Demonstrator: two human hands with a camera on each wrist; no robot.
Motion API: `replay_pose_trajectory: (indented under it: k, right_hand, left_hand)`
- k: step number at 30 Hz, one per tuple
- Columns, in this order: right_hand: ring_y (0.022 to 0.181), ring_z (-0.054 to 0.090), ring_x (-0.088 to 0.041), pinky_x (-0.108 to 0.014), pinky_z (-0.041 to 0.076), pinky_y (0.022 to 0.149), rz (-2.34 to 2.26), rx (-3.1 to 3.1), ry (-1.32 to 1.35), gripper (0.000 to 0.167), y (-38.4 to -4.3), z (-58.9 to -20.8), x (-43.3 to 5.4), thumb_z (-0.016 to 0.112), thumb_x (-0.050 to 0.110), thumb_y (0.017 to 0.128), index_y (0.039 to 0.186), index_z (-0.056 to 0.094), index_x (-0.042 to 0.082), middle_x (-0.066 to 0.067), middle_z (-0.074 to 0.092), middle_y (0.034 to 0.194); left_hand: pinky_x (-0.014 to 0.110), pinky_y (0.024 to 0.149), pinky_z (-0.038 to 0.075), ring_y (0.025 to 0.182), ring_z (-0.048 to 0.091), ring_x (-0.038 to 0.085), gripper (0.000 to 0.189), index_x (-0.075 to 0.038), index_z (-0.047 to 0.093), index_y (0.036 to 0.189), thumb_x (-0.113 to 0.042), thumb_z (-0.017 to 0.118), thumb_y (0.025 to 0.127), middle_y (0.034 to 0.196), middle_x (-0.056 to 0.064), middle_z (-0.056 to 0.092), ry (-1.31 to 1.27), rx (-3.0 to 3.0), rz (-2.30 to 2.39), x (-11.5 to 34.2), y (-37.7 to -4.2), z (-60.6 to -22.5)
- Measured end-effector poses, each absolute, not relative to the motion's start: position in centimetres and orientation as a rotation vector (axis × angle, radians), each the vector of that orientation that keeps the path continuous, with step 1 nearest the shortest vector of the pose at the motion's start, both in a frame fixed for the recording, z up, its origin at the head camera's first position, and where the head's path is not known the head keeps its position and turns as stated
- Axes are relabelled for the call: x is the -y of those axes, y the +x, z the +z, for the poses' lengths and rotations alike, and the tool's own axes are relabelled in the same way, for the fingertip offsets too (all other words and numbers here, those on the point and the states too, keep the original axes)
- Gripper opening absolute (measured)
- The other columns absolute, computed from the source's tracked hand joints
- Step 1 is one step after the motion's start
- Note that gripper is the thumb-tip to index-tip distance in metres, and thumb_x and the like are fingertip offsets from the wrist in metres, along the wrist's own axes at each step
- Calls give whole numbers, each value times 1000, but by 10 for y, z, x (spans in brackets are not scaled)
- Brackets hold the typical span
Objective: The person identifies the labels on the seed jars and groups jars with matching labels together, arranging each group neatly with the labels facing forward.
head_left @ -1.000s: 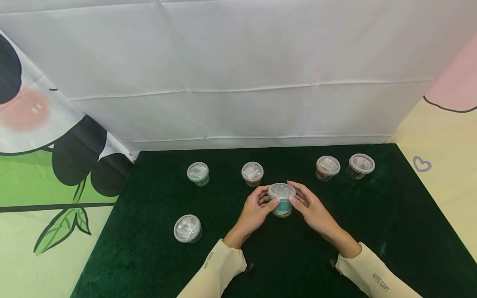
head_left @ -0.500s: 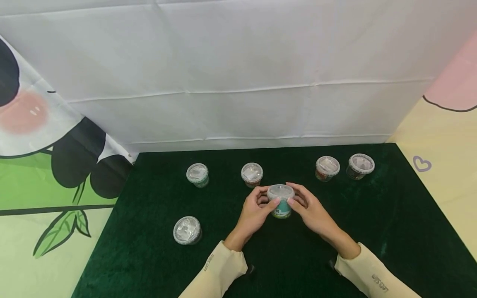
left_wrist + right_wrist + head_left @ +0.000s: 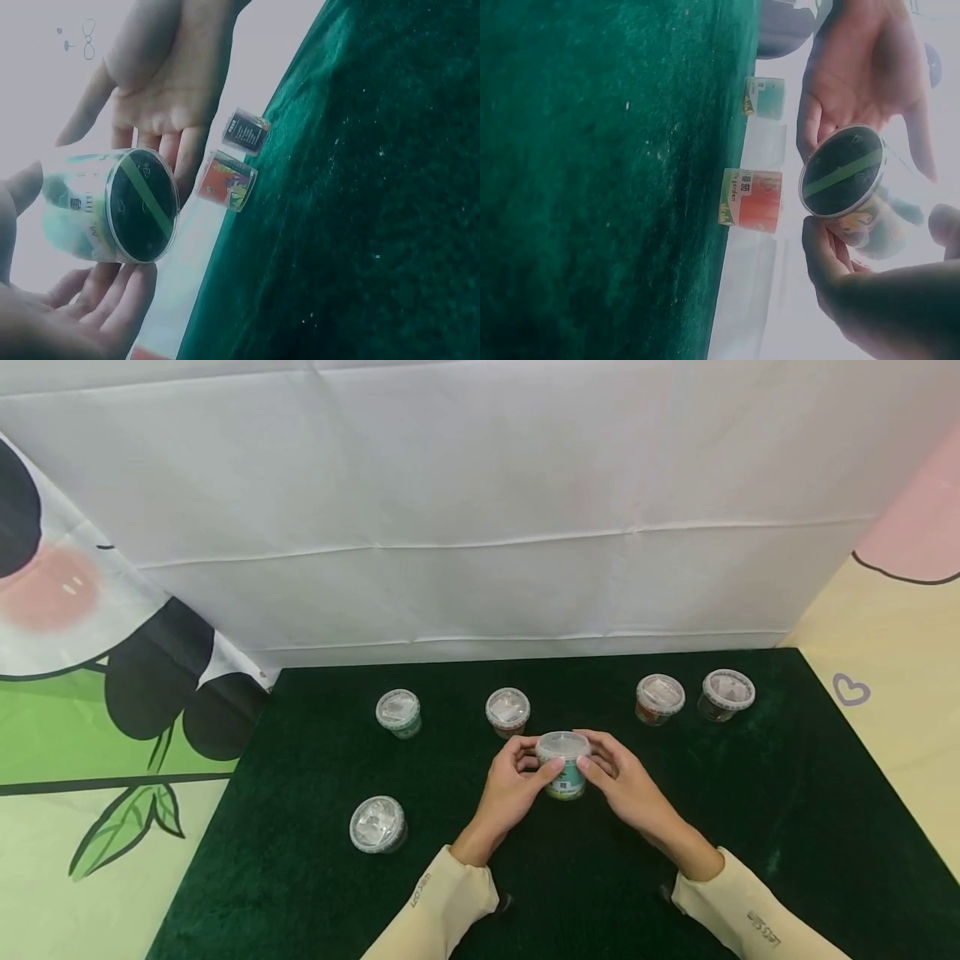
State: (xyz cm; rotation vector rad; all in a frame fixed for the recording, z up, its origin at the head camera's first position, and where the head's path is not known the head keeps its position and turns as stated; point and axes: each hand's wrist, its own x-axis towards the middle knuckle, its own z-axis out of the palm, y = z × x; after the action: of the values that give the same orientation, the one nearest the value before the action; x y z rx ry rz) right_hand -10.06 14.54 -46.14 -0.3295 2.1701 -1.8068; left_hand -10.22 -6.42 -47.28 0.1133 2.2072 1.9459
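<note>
Both hands hold a small clear plastic tub with a teal printed label and a translucent lid, upright in the head view. My left hand grips its left side, thumb at the front. On the right side my right hand mirrors it, thumb on the label and fingers behind. The wrist views show the tub's dark round base crossed by a pale green stripe, raised off the table. A square code is visible on the label facing me.
Other lidded tubs stand on the dark green cloth: a teal one, a reddish one just behind my left hand, a red one and a dark one at back right, and another tub at left. White fabric hangs behind.
The held tub has turned between my hands, bringing the square code on its label into view. It has shifted slightly left. The other tubs stay put.
</note>
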Motion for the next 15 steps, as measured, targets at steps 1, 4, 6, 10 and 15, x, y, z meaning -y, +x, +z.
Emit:
replay_pose_trajectory:
  k: [1, 4, 6, 10, 15]
  right_hand:
    - [145, 48, -44, -61, 39, 120, -1806, -2170, -330, 52, -101, -461, -145, 50, 20, 114, 160, 34, 1, -26, 48, 154]
    - [145, 48, -44, -61, 39, 120, -1816, -2153, -335, 52, -101, -462, -146, 49, 20, 114, 160, 34, 0, -27, 48, 154]
    - [147, 45, -45, -63, 36, 121, -1821, -2133, -332, 54, -101, -461, -146, 47, 21, 114, 161, 31, 1, -28, 45, 157]
    - [149, 42, -46, -63, 36, 121, -1817, -2109, -321, 56, -101, -461, -146, 46, 24, 115, 163, 27, 3, -28, 42, 159]
    - [144, 49, -44, -60, 41, 119, -1800, -2138, -326, 53, -101, -460, -146, 47, 23, 115, 161, 32, 2, -27, 47, 155]
  left_hand:
    - [41, 101, 57, 121, 64, 25, 49, -5, 54, 142, -31, 71, 104, 135, 12, 66, 111, -2201, 1948, 64, -102, -472]
    - [46, 108, 53, 126, 63, 27, 50, -6, 53, 146, -31, 69, 105, 138, 13, 66, 120, -2187, 1949, 65, -103, -473]
    - [47, 112, 51, 128, 63, 28, 49, -5, 55, 146, -30, 68, 106, 139, 13, 66, 121, -2191, 1953, 65, -103, -472]
    - [44, 108, 54, 123, 67, 26, 48, -5, 60, 142, -30, 73, 103, 135, 12, 69, 98, -2210, 1970, 65, -103, -471]
    - [46, 109, 53, 126, 64, 28, 53, -4, 54, 147, -30, 70, 105, 140, 14, 66, 77, -2163, 1962, 66, -103, -471]
